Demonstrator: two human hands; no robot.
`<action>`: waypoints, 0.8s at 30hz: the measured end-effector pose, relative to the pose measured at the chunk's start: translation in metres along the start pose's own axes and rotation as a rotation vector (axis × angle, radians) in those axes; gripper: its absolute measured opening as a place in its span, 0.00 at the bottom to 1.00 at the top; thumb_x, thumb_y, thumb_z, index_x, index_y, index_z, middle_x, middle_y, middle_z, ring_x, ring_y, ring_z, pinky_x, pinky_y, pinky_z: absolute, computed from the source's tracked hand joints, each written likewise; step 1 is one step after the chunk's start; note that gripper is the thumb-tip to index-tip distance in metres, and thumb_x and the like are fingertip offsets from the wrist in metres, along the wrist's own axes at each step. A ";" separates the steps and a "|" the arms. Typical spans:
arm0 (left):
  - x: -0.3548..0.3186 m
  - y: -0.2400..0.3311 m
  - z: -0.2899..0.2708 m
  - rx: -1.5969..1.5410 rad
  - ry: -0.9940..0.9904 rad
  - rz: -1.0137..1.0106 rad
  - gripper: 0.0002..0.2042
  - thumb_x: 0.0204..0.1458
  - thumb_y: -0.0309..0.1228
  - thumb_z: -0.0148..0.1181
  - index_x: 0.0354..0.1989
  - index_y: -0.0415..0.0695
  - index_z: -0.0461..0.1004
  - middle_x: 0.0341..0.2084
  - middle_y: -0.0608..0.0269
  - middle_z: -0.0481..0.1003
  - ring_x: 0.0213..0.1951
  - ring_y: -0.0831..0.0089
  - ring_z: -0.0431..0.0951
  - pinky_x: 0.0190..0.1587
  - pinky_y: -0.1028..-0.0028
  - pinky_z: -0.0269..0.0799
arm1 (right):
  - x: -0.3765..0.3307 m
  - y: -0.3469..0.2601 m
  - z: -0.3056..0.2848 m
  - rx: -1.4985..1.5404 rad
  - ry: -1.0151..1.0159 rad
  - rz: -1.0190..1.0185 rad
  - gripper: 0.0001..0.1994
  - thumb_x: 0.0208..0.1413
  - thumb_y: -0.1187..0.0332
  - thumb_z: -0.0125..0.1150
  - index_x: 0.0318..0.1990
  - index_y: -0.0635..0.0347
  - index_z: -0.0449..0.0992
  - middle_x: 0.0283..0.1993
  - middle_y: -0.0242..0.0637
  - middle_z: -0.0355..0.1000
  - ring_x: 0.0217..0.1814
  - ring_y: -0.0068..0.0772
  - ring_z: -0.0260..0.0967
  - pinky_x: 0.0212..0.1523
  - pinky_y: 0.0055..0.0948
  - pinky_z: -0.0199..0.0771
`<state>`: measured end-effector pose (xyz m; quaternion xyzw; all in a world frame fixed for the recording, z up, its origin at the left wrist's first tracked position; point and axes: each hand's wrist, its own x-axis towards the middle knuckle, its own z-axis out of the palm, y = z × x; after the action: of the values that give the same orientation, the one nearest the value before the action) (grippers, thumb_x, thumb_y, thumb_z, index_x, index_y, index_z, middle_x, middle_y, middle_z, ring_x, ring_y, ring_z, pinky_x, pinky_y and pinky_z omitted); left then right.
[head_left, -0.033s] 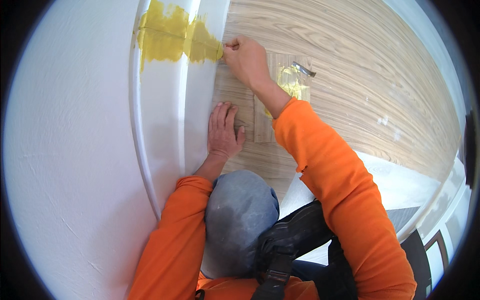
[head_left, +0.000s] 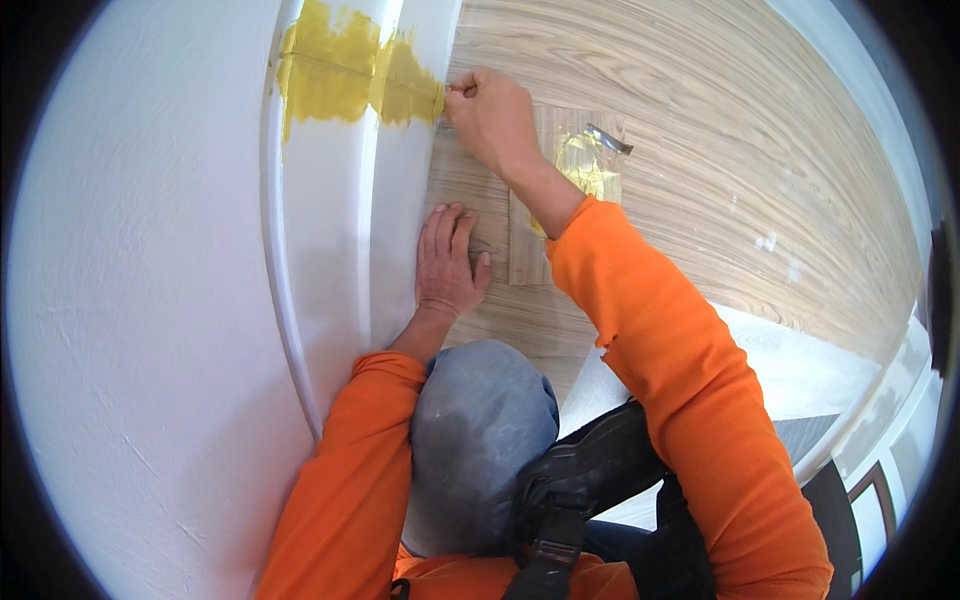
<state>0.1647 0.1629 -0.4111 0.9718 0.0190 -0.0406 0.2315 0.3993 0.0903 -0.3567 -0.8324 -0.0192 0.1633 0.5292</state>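
Note:
A white baseboard (head_left: 325, 210) runs along the wall, with a band of yellow filler (head_left: 330, 70) smeared across it over a thin joint line. At the low edge of that band is my right hand (head_left: 492, 115), its thumb and fingers pinched together against the board's foot. Whatever sits in the pinch is hidden or too small to make out. My left hand (head_left: 450, 260) lies flat on the wood-look floor beside the baseboard, fingers stretched out, holding nothing. Partly behind my right wrist lies a wood-look offcut (head_left: 525, 250) bearing yellow paste (head_left: 585, 165) and a thin dark strip (head_left: 610, 139).
Wood-look flooring (head_left: 740, 130) with a few white spots spreads to the right. My grey-blue trouser knee (head_left: 483, 430) rests close to the baseboard, next to a black strap (head_left: 560, 530). A pale sheet (head_left: 800, 365) covers floor at the lower right. The white wall (head_left: 140, 300) rises at left.

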 end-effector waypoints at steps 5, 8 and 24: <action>-0.005 -0.006 0.003 0.005 0.015 0.012 0.34 0.55 0.38 0.61 0.72 0.43 0.62 0.73 0.50 0.58 0.76 0.46 0.53 0.78 0.49 0.48 | -0.024 -0.067 -0.032 0.133 0.038 -0.127 0.11 0.56 0.65 0.65 0.36 0.65 0.83 0.35 0.52 0.82 0.38 0.55 0.81 0.43 0.43 0.81; -0.005 -0.004 0.003 0.018 0.017 0.000 0.34 0.56 0.38 0.61 0.72 0.44 0.62 0.73 0.51 0.58 0.76 0.47 0.53 0.78 0.49 0.48 | -0.027 -0.066 -0.060 0.130 0.028 -0.117 0.11 0.57 0.65 0.66 0.37 0.66 0.83 0.33 0.46 0.81 0.32 0.42 0.79 0.37 0.36 0.80; -0.002 0.000 -0.003 -0.005 0.028 0.011 0.34 0.53 0.33 0.63 0.71 0.43 0.61 0.71 0.50 0.59 0.75 0.47 0.54 0.78 0.50 0.49 | 0.057 -0.044 -0.034 0.313 -0.224 0.296 0.08 0.57 0.72 0.63 0.29 0.69 0.80 0.28 0.39 0.78 0.25 0.30 0.74 0.28 0.30 0.76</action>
<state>0.1633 0.1647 -0.4082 0.9718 0.0170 -0.0255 0.2339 0.4696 0.0914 -0.3188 -0.7106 0.0700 0.3313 0.6168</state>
